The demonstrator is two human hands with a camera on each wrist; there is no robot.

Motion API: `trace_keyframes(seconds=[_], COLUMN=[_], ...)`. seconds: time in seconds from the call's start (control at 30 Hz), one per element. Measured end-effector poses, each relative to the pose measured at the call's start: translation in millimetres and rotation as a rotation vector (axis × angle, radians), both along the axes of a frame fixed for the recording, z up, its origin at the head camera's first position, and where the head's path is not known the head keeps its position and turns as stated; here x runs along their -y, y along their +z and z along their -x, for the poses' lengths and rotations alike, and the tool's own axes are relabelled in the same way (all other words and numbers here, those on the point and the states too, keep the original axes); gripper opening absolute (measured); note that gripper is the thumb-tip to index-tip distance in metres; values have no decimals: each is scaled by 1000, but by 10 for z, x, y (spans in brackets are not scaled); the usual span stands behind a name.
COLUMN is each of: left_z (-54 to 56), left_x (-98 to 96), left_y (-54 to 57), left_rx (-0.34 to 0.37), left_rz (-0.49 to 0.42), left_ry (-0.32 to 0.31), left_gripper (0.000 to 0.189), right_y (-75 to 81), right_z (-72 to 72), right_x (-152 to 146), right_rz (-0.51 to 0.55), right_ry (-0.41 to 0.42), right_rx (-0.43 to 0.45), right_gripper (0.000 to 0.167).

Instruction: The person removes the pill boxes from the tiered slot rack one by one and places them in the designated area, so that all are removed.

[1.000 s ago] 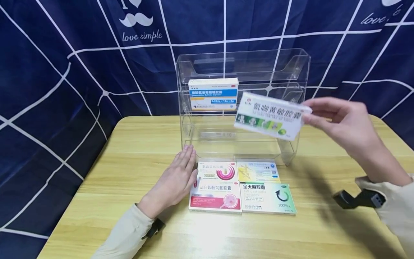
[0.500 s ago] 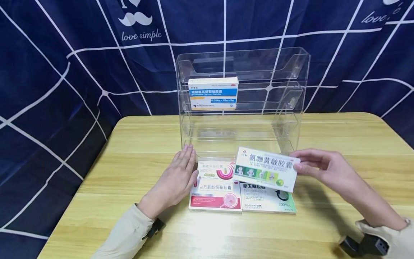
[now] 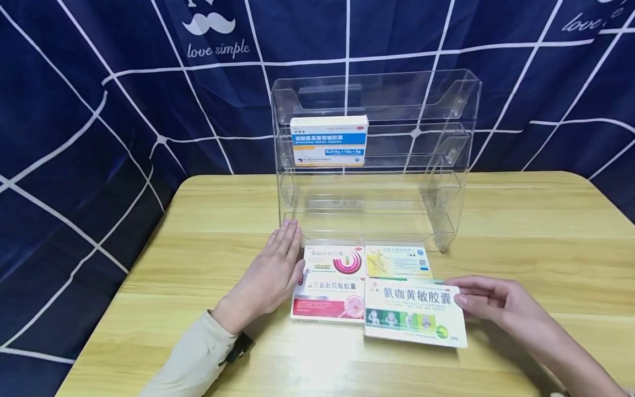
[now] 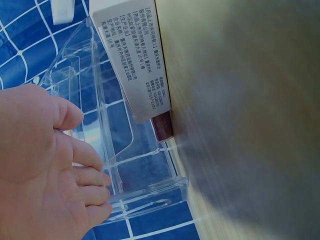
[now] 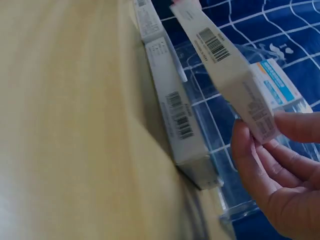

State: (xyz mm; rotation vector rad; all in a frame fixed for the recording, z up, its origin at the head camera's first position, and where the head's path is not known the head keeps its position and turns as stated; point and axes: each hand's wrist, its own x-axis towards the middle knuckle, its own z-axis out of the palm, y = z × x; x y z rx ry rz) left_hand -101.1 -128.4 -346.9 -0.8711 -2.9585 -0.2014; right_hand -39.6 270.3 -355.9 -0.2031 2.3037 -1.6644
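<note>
My right hand [image 3: 501, 309] pinches the right end of a white medicine box with a green picture strip [image 3: 404, 300]. In the head view it overlaps a green-and-white box [image 3: 439, 282], now mostly hidden. The right wrist view shows the held box [image 5: 225, 70] above the boxes lying on the table. My left hand [image 3: 270, 273] lies with straight fingers beside the front left corner of a clear plastic tiered rack [image 3: 446, 223]. Near its thumb are a red-and-white box [image 3: 327, 306] and a box with pink rings [image 3: 334, 262]. A yellow-and-blue box [image 3: 399, 262] lies to their right.
One blue-and-white medicine box [image 3: 329, 146] stands upright at the left of an upper tier of the rack. The rack stands on a wooden table [image 3: 218, 220]. Behind hangs a dark blue cloth [image 3: 397, 33] with white lines.
My right hand has brought the white-and-green box down from in front of the rack toward the table's near side, over the green-and-white box. My left hand has stayed in place.
</note>
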Motion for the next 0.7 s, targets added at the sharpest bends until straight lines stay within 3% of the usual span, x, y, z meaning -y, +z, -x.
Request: trace_keyframes(seconds=[0.1, 0.37, 0.6, 0.7], left_z=[-5, 5, 9, 6], left_x=[2, 15, 13, 19], left_y=[-6, -23, -30, -32], left_rx=[3, -9, -3, -7], left_rz=[-2, 1, -11, -20], left_ry=[-1, -4, -4, -4], left_gripper=[61, 60, 60, 59], right_y=[-82, -199, -237, -238], right_z=[-95, -235, -320, -322], right_x=[-24, -136, -177, -187], right_rz=[35, 56, 88, 134], right_ry=[9, -72, 20, 77], right_rx=[57, 225, 162, 185], right_gripper=[33, 33, 32, 36])
